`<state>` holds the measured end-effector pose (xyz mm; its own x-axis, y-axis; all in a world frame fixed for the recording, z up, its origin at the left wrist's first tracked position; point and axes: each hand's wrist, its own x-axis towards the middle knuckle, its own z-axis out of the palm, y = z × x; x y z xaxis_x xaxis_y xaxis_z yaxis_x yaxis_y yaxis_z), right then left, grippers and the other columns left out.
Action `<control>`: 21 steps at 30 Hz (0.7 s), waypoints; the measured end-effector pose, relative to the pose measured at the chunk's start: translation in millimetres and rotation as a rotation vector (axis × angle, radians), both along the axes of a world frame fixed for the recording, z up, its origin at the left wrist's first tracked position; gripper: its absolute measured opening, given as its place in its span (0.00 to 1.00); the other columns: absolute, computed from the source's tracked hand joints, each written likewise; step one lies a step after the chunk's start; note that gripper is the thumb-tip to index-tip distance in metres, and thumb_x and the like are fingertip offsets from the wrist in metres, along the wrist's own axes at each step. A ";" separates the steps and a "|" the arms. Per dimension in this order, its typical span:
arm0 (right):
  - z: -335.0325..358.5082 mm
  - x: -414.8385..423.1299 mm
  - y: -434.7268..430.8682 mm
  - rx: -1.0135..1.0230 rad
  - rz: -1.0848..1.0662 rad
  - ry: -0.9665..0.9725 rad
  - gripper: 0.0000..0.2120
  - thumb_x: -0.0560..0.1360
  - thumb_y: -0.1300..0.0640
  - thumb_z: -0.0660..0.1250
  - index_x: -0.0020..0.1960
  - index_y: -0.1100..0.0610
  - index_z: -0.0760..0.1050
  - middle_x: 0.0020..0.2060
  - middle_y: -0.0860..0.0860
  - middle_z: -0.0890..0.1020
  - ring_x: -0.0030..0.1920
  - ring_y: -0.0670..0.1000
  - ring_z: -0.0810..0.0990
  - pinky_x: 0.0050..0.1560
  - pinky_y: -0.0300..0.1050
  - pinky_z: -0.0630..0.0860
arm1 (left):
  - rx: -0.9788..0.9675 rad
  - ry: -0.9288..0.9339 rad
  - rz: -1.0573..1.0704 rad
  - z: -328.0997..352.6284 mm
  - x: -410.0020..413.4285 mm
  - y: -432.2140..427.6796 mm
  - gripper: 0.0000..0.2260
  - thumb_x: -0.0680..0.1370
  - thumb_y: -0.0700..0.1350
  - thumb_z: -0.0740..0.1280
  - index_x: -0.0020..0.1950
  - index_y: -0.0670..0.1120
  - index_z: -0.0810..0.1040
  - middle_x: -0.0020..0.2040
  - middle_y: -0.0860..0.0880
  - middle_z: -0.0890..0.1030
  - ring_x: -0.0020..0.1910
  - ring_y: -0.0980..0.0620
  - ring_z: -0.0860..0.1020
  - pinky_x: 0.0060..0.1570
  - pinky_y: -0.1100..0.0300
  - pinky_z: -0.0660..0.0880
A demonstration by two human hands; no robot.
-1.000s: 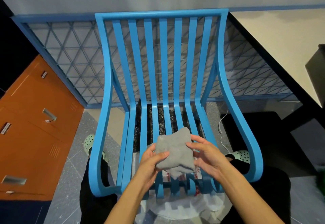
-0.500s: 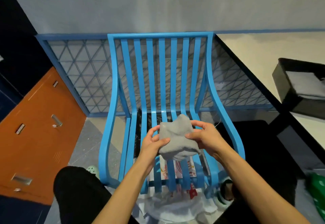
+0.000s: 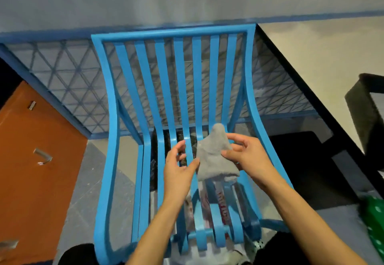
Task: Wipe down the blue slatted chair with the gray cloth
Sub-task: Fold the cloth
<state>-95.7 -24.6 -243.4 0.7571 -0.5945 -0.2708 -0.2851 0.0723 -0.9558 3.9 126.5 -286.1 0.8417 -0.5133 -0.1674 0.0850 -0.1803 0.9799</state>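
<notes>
Between the two hands, clear above the seat slats of the blue slatted chair (image 3: pixel 143 90): the gray cloth (image 3: pixel 214 156), bunched, one corner pointing up and away from the wrists. Pinches it with the right hand (image 3: pixel 247 156), thumb and curled fingers clamped on the cloth's right edge. Holds the left hand (image 3: pixel 178 171) open just left of the cloth, fingers spread and fairly straight, thumb tip at the cloth's left edge; cannot tell whether touching or barely apart.

Reads as the readying step: cloth gathered in hand, not yet pressed to any slat, so no wiping contact at this moment.

Calls next for settling the cloth into one flat pad under the right palm, then lowering it onto a slat just beyond the fingertips and drawing it along that slat's length, slat by slat. Needs care at the gaps: could drop a loose corner between slats and snag.

Beyond both hands: backrest slats and top rail, a mesh panel (image 3: pixel 68 77) behind. Under the wrists: plastic bags (image 3: pixel 207 258), print too blurred to read. Far left of the left hand: an orange cabinet (image 3: pixel 31 171). Far right of the right hand: a black box (image 3: pixel 365 109) on a pale surface (image 3: pixel 311 57).
</notes>
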 end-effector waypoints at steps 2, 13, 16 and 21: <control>19.0 18.6 -18.8 -0.095 0.009 0.003 0.19 0.71 0.67 0.70 0.52 0.45 0.81 0.40 0.62 0.85 0.41 0.55 0.84 0.42 0.54 0.81 | -0.032 -0.028 -0.003 21.2 2.8 -21.6 0.14 0.78 0.41 0.69 0.62 0.54 0.76 0.59 0.57 0.79 0.55 0.62 0.77 0.48 0.72 0.74; 203.4 -25.8 -92.1 0.236 -0.115 0.084 0.09 0.78 0.58 0.66 0.57 0.57 0.80 0.47 0.57 0.85 0.44 0.54 0.84 0.40 0.45 0.78 | -0.062 0.570 -0.093 203.1 -17.2 -119.7 0.12 0.79 0.35 0.62 0.61 0.43 0.78 0.54 0.41 0.83 0.51 0.43 0.82 0.47 0.48 0.79; 227.9 -74.2 -132.5 0.128 -0.339 0.173 0.12 0.75 0.57 0.70 0.58 0.55 0.78 0.49 0.56 0.83 0.49 0.52 0.82 0.45 0.43 0.78 | -0.099 0.625 -0.126 246.1 -38.4 -153.0 0.15 0.79 0.33 0.62 0.63 0.45 0.76 0.56 0.45 0.83 0.55 0.45 0.82 0.53 0.49 0.80; 231.6 -142.4 -177.7 0.586 -0.286 0.133 0.22 0.74 0.50 0.68 0.65 0.61 0.75 0.56 0.58 0.81 0.56 0.58 0.80 0.55 0.53 0.79 | -0.176 0.751 -0.210 274.8 -103.9 -218.9 0.17 0.78 0.33 0.63 0.65 0.47 0.74 0.56 0.44 0.83 0.54 0.46 0.82 0.49 0.55 0.80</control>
